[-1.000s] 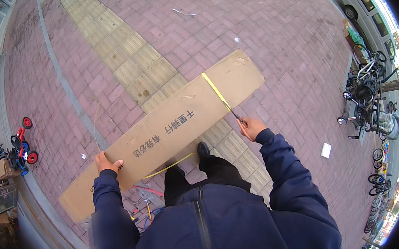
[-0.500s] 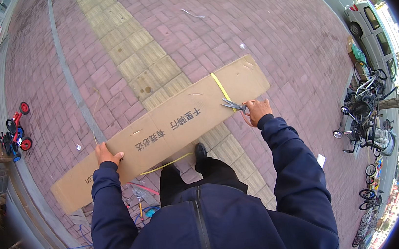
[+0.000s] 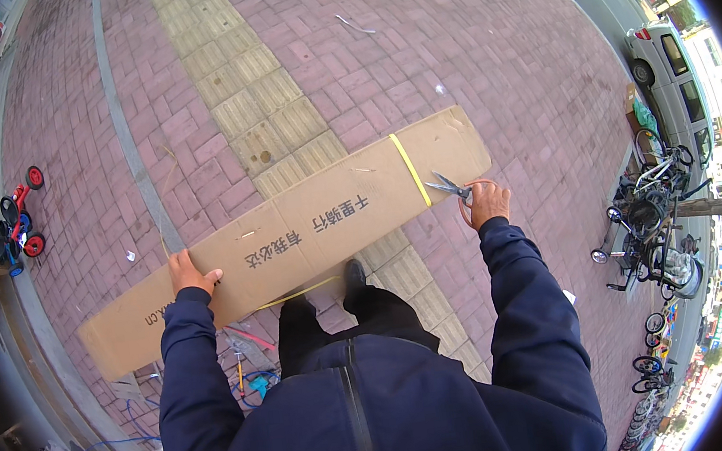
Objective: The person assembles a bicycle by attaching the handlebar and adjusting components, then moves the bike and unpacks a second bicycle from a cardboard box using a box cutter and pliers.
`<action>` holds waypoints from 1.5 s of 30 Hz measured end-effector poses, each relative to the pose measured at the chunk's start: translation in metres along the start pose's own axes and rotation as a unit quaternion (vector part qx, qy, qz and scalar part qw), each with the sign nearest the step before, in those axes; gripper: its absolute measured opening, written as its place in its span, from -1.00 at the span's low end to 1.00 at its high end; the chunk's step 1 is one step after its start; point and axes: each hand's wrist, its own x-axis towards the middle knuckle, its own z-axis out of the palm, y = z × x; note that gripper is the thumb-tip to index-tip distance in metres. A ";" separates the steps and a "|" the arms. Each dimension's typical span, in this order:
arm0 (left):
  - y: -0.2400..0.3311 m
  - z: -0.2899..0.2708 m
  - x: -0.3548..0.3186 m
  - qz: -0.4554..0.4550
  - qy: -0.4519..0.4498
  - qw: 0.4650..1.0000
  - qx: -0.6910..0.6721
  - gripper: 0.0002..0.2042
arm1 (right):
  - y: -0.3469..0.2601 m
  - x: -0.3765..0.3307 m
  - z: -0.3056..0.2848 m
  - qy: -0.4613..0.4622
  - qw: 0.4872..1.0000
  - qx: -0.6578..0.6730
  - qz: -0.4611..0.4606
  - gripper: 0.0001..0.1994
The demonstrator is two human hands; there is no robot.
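Note:
A long, flat cardboard box (image 3: 282, 234) with dark printing lies slantwise in front of me, its right end farther off. My left hand (image 3: 193, 274) grips its left part, fingers at the far edge and thumb on the top face. Around the right end runs a yellow packing strap (image 3: 411, 169). Just right of that strap, my right hand (image 3: 487, 202) holds a pair of scissors (image 3: 449, 187), blades parted and pointing left over the box. A loose yellow strap (image 3: 310, 288) curves out below the near edge, by my shoes.
Tools and a red strip (image 3: 249, 337) lie on the pink paving at my left foot. A red and blue child's trike (image 3: 21, 224) stands far left, near a shopfront. Bicycles and strollers (image 3: 649, 215) line the right side, with a silver van (image 3: 672, 65) beyond.
The scissors have moved right, from over the yellow strap to beside it, and my right hand has shifted with them. The strap still circles the box. My left hand stays on it.

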 end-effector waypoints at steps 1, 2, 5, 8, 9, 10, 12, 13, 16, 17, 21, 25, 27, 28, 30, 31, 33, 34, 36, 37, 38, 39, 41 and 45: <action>0.000 0.000 0.000 -0.006 -0.007 1.000 0.004 -0.09 | -0.007 0.002 0.004 0.003 1.000 -0.026 -0.013 -0.72; 0.000 0.000 0.000 -0.006 -0.007 1.000 0.007 -0.09 | -0.015 0.003 0.007 0.030 0.999 0.005 -0.022 -0.72; 0.001 0.000 0.000 -0.008 -0.002 1.000 0.018 -0.10 | -0.044 0.011 0.014 0.100 0.994 0.035 -0.027 -0.69; 0.002 -0.001 0.000 -0.009 -0.001 1.000 0.021 -0.10 | -0.051 0.015 0.016 0.093 0.993 0.072 -0.018 -0.70; 0.002 -0.002 0.001 -0.010 -0.002 1.000 0.019 -0.10 | -0.050 0.015 0.017 0.094 0.992 0.080 -0.033 -0.70; 0.002 -0.002 0.001 -0.012 -0.009 1.000 0.014 -0.09 | -0.047 0.015 0.017 0.101 0.990 0.088 -0.051 -0.69; 0.001 -0.002 0.001 -0.015 -0.014 1.000 0.001 -0.07 | -0.044 0.015 0.016 0.112 0.988 0.090 -0.065 -0.68; 0.001 -0.003 0.001 -0.018 -0.020 1.000 0.005 -0.07 | -0.043 0.014 0.014 0.115 0.988 0.084 -0.060 -0.68; 0.002 -0.003 0.000 -0.015 -0.016 1.000 0.013 -0.07 | -0.049 0.009 0.010 0.100 0.992 0.075 -0.022 -0.67; 0.002 -0.003 0.000 -0.013 -0.015 1.000 0.014 -0.07 | -0.052 0.006 0.009 0.084 0.994 0.072 -0.006 -0.67; 0.002 -0.002 -0.001 -0.015 -0.012 1.000 0.012 -0.06 | -0.064 -0.007 0.010 0.109 0.990 0.075 0.051 -0.69; 0.002 -0.002 -0.002 -0.019 -0.016 1.000 0.004 -0.06 | -0.062 -0.006 0.015 0.152 0.985 0.080 0.030 -0.67; 0.002 -0.002 -0.002 -0.014 -0.012 1.000 0.004 -0.06 | -0.054 0.003 0.013 0.151 0.987 0.048 0.001 -0.67; 0.002 -0.002 -0.003 -0.022 -0.019 1.000 0.006 -0.07 | -0.049 0.006 0.011 0.177 0.980 0.079 -0.040 -0.67; 0.004 -0.002 -0.002 -0.018 -0.008 1.000 0.009 -0.10 | -0.035 0.021 0.003 0.181 0.971 0.118 -0.107 -0.67; 0.004 -0.003 -0.002 -0.019 -0.013 1.000 0.011 -0.09 | -0.031 0.026 -0.001 0.178 0.972 0.093 -0.122 -0.70; 0.005 -0.004 -0.001 -0.020 -0.019 0.999 0.015 -0.07 | -0.026 0.033 -0.007 0.057 0.988 0.068 -0.128 -0.69; 0.005 -0.005 0.000 -0.024 -0.026 0.999 0.016 -0.07 | -0.025 0.035 -0.010 0.003 0.990 0.056 -0.126 -0.67; 0.006 -0.006 0.000 -0.031 -0.028 0.999 0.022 -0.07 | -0.026 0.034 -0.014 0.024 0.989 0.055 -0.139 -0.69; 0.007 -0.007 0.000 -0.031 -0.026 0.999 0.023 -0.07 | -0.027 0.033 -0.015 0.005 0.989 0.055 -0.139 -0.71; 0.008 -0.007 0.000 -0.031 -0.025 0.999 0.024 -0.07 | -0.029 0.030 -0.016 -0.019 0.989 0.044 -0.136 -0.72; 0.009 -0.008 -0.001 -0.032 -0.019 0.999 0.030 -0.07 | -0.031 0.024 -0.018 -0.008 0.989 0.055 -0.137 -0.74; 0.012 -0.009 -0.003 -0.021 -0.023 0.999 0.024 -0.10 | -0.035 0.012 -0.022 0.008 0.990 0.044 -0.133 -0.76; 0.012 -0.025 0.003 0.000 -0.031 0.995 0.096 -0.24 | -0.055 -0.038 -0.028 0.012 0.968 0.239 -0.080 -0.81</action>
